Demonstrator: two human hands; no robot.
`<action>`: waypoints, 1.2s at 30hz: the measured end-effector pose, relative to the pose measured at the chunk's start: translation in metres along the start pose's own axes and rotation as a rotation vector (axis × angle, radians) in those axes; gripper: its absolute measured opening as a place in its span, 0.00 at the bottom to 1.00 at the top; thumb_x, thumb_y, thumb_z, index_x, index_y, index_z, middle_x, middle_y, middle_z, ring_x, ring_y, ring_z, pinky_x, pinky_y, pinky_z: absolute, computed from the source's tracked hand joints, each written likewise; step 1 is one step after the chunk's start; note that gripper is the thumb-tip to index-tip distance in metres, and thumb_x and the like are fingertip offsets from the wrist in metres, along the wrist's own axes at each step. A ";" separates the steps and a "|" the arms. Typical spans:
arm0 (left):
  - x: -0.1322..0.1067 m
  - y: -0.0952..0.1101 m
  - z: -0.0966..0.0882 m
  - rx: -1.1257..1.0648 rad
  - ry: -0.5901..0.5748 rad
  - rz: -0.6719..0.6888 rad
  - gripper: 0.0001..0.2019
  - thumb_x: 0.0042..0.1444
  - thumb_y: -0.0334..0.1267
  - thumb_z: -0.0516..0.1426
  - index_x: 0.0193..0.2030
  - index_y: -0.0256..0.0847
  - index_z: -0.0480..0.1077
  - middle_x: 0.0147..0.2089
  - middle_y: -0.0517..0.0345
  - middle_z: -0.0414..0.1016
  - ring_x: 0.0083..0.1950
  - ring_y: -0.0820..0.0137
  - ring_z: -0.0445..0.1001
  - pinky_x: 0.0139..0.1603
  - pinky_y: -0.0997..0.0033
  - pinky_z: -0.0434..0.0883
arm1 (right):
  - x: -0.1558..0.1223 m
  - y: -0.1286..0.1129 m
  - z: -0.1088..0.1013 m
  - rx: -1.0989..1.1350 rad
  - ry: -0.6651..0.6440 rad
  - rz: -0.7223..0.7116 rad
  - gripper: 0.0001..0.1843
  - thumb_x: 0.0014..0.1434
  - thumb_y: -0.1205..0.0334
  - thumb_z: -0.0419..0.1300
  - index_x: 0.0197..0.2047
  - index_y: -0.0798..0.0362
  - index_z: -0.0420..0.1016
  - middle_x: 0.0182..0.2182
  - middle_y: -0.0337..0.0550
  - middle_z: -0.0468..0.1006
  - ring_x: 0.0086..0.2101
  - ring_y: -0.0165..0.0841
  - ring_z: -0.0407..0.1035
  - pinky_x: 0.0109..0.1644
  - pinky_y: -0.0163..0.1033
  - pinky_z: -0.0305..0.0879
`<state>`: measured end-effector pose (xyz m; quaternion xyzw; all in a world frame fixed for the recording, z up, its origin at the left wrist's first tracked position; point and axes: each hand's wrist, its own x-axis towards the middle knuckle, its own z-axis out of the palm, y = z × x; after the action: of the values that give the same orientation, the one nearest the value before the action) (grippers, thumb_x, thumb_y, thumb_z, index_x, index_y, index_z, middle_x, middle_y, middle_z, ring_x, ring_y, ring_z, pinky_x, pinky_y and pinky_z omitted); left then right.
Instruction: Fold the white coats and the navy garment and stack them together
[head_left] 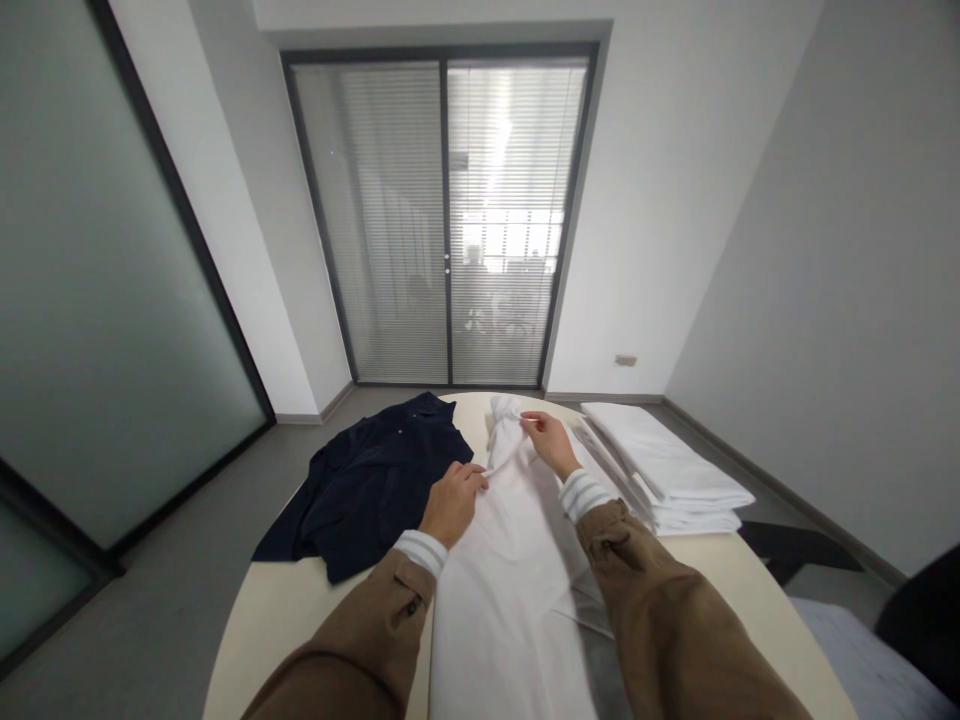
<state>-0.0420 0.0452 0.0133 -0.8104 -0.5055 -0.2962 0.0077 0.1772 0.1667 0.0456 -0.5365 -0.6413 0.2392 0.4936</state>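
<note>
A white shirt (pixel 510 560) lies lengthwise down the middle of a round cream table (pixel 270 610), its collar end bunched at the far side. My left hand (pixel 452 500) pinches the shirt's left edge near the collar, fingers closed on the fabric. My right hand (pixel 547 438) pinches the cloth at the collar end, fingers closed on it. Both arms wear brown sleeves with striped cuffs.
A dark navy shirt (pixel 375 480) lies spread on the table's left side, hanging over the edge. A stack of folded white garments (pixel 667 465) sits at the right. Glass doors with blinds (pixel 450 220) stand beyond the table. A dark chair (pixel 922 610) shows at the lower right.
</note>
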 end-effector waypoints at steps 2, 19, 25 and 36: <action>0.000 0.001 -0.001 0.007 0.009 -0.040 0.14 0.63 0.23 0.53 0.44 0.45 0.75 0.54 0.60 0.76 0.53 0.66 0.69 0.47 0.69 0.73 | 0.001 -0.001 -0.001 0.027 0.016 -0.012 0.23 0.58 0.51 0.58 0.49 0.58 0.77 0.27 0.43 0.78 0.29 0.35 0.71 0.38 0.40 0.67; 0.006 -0.031 0.024 -0.256 0.198 -0.476 0.22 0.61 0.24 0.50 0.61 0.35 0.69 0.59 0.43 0.72 0.62 0.60 0.71 0.65 0.61 0.67 | -0.012 0.001 0.010 -0.046 -0.359 -0.022 0.27 0.63 0.59 0.53 0.64 0.54 0.67 0.61 0.55 0.72 0.59 0.40 0.68 0.65 0.51 0.60; 0.007 -0.023 0.015 -0.184 0.197 -0.502 0.23 0.60 0.24 0.50 0.62 0.30 0.68 0.68 0.35 0.62 0.68 0.55 0.64 0.69 0.55 0.63 | -0.056 -0.011 -0.003 -0.457 -0.770 0.063 0.49 0.54 0.38 0.63 0.73 0.47 0.54 0.73 0.52 0.46 0.71 0.56 0.39 0.70 0.67 0.37; -0.010 0.010 0.004 0.155 -0.373 -0.122 0.29 0.69 0.52 0.44 0.73 0.44 0.55 0.76 0.47 0.51 0.76 0.52 0.47 0.73 0.45 0.47 | -0.096 -0.018 -0.020 -0.773 -0.874 0.163 0.53 0.59 0.26 0.45 0.76 0.44 0.30 0.75 0.41 0.26 0.71 0.54 0.21 0.69 0.70 0.27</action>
<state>-0.0349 0.0330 0.0083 -0.8160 -0.5676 -0.1010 -0.0414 0.1809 0.0675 0.0327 -0.5769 -0.7825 0.2241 -0.0680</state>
